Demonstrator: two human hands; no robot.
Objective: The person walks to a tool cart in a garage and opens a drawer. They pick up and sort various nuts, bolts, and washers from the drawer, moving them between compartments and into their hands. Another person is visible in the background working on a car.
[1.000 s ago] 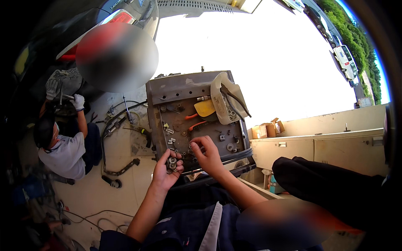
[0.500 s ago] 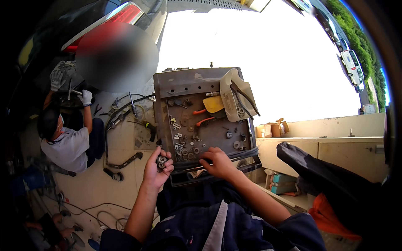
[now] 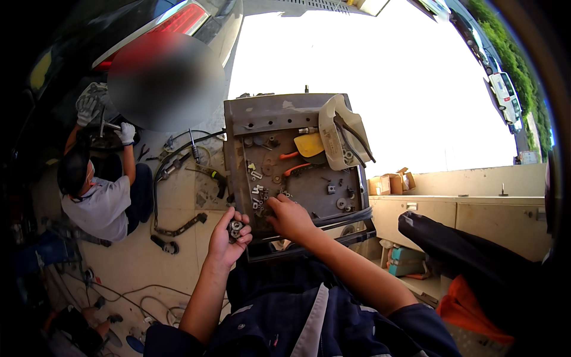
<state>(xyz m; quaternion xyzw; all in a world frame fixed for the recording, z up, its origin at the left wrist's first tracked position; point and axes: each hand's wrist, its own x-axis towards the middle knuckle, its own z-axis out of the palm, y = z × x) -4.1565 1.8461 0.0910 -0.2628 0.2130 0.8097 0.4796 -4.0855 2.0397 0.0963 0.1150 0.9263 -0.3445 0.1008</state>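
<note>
My left hand (image 3: 229, 238) is closed around several metal nuts (image 3: 236, 226), held just off the near left edge of a dark metal tray (image 3: 238, 172). My right hand (image 3: 291, 219) reaches over the tray's near side, palm down, fingers bent and apart. Its fingertips are among the loose nuts and bolts (image 3: 258, 196) lying there; nothing shows between them. Across the tray lie washers (image 3: 276, 178), a yellow piece (image 3: 307, 144), orange-handled pliers (image 3: 300, 168) and a cut-open pale plastic container (image 3: 333, 134) holding a few parts.
On the left a co-worker (image 3: 101, 196) in white gloves crouches beside a car (image 3: 184, 21). Air tools (image 3: 211, 175), a hose (image 3: 156, 202) and cables cover the floor there. To the right stand a beige cabinet (image 3: 482, 223), cardboard boxes (image 3: 392, 183) and a dark draped cloth (image 3: 458, 244).
My right hand has moved left and forward, from the tray's near edge to the loose hardware. My left hand stays nearly in place with the nuts. The view has shifted slightly.
</note>
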